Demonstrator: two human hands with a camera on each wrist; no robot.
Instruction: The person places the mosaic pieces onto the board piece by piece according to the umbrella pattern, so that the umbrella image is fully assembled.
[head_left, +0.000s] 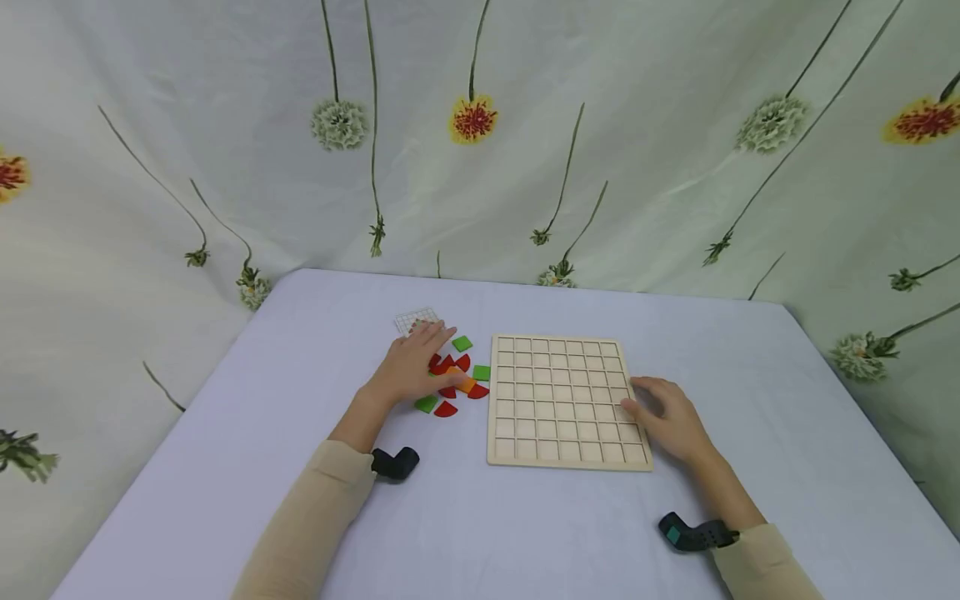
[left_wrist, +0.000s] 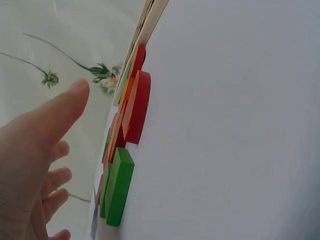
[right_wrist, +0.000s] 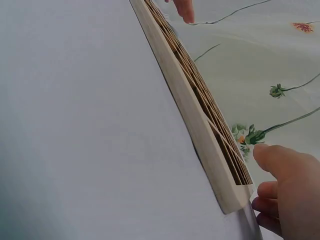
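Observation:
My left hand is spread above a loose cluster of flat coloured pieces, its fingers extended and gripping nothing. Around and under it lie red wedge-shaped pieces, green square pieces and an orange piece; the hand hides part of the cluster. In the left wrist view, the thumb is apart from a red piece and a green piece. A wooden grid board lies flat to the right. At its right edge is my right hand, fingers relaxed, thumb over the rim; contact is unclear.
A small card with a printed grid lies behind the left hand, partly covered by its fingers. A white cloth covers the table, and a flowered curtain hangs behind and beside it.

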